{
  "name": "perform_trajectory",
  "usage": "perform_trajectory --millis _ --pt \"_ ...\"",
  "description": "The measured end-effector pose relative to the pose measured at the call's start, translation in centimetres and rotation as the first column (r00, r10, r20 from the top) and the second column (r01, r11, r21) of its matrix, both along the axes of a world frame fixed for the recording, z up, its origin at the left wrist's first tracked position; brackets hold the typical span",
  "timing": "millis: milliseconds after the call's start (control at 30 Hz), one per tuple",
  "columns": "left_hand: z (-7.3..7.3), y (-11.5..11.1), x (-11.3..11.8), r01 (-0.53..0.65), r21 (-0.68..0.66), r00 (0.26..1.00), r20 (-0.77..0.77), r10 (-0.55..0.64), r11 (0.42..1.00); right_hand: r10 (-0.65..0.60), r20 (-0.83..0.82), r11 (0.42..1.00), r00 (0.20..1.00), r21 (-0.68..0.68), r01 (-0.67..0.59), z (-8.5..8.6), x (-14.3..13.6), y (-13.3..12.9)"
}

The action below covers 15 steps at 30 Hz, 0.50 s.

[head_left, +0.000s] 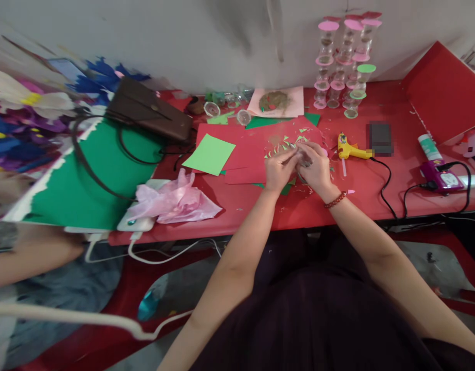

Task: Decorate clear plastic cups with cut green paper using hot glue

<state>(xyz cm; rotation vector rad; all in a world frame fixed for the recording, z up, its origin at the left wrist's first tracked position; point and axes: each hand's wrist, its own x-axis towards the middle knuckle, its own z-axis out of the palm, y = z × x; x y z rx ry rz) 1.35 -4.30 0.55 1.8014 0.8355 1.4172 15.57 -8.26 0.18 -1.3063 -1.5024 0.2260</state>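
Observation:
My left hand [278,167] and my right hand [315,164] meet above red paper [243,175]. The fingers of both are pinched together at the tips. What they hold is small and mostly covered by the fingers, so I cannot make it out. Green and pale paper scraps [280,149] lie scattered just beyond my fingertips. A bright green paper square [209,154] rests to the left of my hands. To the right lies a yellow glue gun [353,150] with a clear glue stick [343,167] beside it.
Stacked clear plastic cup pieces with pink discs [338,62] stand at the back right. A pink paper with a brown heap [275,101] lies behind my hands. Leftward are a pink plastic bag [173,201], a brown bag [148,111] and another person's arm [36,257]. A purple power adapter [440,178] sits rightward.

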Motion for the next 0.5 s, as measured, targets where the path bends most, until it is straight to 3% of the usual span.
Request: perform_trajectory --millis 133,233,367,500 --pt "0.4 -0.4 0.0 -0.048 0.085 0.997 -0.060 0.054 0.995 0.017 -0.027 1.000 0.999 -0.026 -0.018 -0.1 -0.2 -0.3" --pt "0.4 -0.5 0.0 -0.087 0.073 0.990 -0.101 0.094 0.994 0.024 -0.043 0.999 0.999 -0.048 -0.026 -0.3 -0.4 -0.2" --pt "-0.1 -0.2 0.3 -0.100 0.003 0.994 -0.053 0.100 0.995 -0.015 -0.033 0.999 0.999 -0.049 0.013 -0.7 -0.4 0.3" --pt "-0.6 0.2 0.6 -0.066 0.070 0.998 -0.008 0.067 0.995 -0.037 0.014 0.999 0.999 -0.031 0.037 -0.8 -0.2 0.5"
